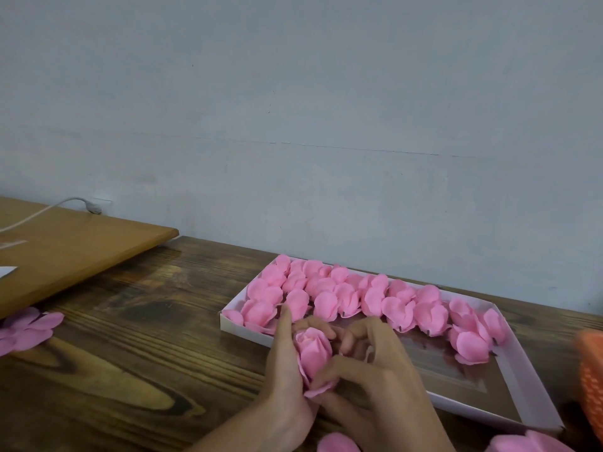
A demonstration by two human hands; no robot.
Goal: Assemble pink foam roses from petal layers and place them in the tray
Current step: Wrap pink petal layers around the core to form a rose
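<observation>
A pink foam rose [314, 353] is held upright between both hands just in front of the tray's near-left corner. My left hand [283, 383] cups it from the left, with the forefinger up along its side. My right hand [375, 370] pinches its lower petals from the right. The white shallow tray [528, 386] lies on the wooden table and holds several finished pink roses [326, 295] packed along its far side and left end; its near right part shows bare brown floor.
Loose pink petal layers lie at the left table edge [27, 329] and along the bottom edge [337, 443], [528, 443]. A light wooden board [75, 249] with a white cable [49, 208] sits at the back left. An orange knitted thing [592, 370] is at the right edge.
</observation>
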